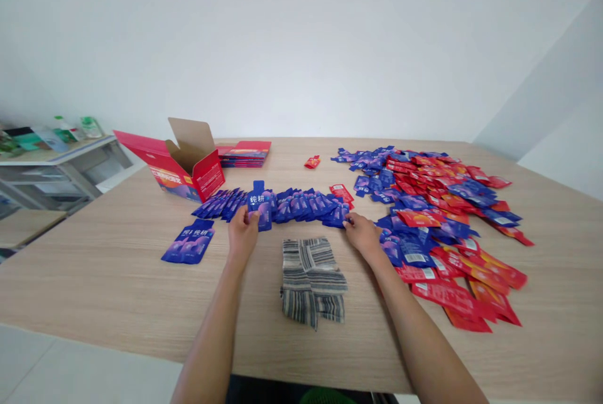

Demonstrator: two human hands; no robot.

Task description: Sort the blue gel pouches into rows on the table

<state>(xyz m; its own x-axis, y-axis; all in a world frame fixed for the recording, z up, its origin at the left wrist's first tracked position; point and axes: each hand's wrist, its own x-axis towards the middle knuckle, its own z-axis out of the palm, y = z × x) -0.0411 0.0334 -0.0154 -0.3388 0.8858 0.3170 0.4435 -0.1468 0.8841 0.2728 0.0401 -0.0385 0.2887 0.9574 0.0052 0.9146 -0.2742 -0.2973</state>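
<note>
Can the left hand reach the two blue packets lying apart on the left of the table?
Probably yes. The left hand holds one blue packet in the row, and the two packets lie close to its left on bare table, nothing between.

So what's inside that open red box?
Only the brown inner flap and walls of the red box show. Its opening faces away from the camera, so whatever is inside is hidden. A flat stack of red boxes lies behind it.

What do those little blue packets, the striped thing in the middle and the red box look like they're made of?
Blue packets: probably glossy plastic or foil film, thin and flat with printed faces. Striped cloth: woven fabric, soft folds, matte. Red box: cardboard, with a brown raw inside on the open flap and a printed outside.
</note>
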